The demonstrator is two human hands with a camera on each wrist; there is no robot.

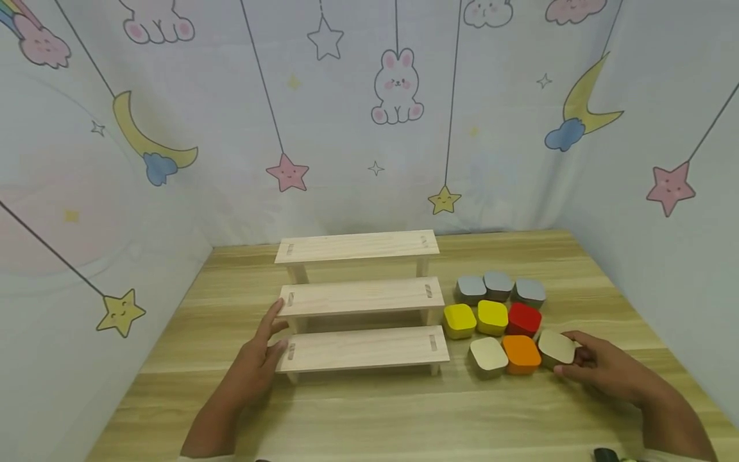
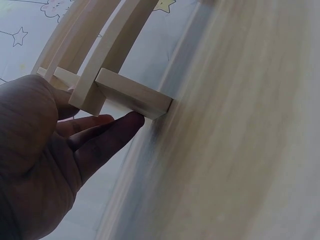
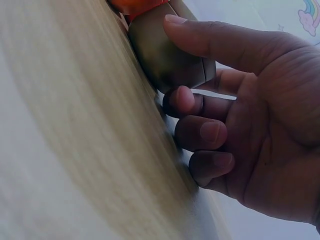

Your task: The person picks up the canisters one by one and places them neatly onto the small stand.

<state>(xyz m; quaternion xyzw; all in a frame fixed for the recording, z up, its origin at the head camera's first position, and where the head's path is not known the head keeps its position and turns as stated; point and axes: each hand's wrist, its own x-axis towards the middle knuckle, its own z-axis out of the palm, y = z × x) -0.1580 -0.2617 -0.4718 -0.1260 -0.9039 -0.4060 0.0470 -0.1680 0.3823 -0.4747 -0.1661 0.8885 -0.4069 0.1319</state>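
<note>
A pale wooden three-step shelf point(image 1: 364, 350) stands on the table. My left hand point(image 1: 256, 359) is at its left end, the thumb on the lowest step's corner and a finger reaching to the middle step. In the left wrist view, fairly straight fingers point(image 2: 107, 145) touch a shelf leg point(image 2: 132, 95). My right hand point(image 1: 612, 369) grips a small cream-topped square tin point(image 1: 557, 348) between thumb and fingers. In the right wrist view the tin's shiny side point(image 3: 165, 55) shows, its base low by the table, beside an orange tin point(image 1: 521, 354); the other fingers are curled below it.
Grouped right of the shelf are another cream-topped tin point(image 1: 488, 357), two yellow tins point(image 1: 459, 321), a red tin point(image 1: 523, 319) and three grey-topped tins point(image 1: 498, 285). A patterned cloth point(image 1: 346, 128) hangs behind the wood-grain table point(image 1: 375, 417). A dark object point(image 1: 606, 455) lies at the front edge.
</note>
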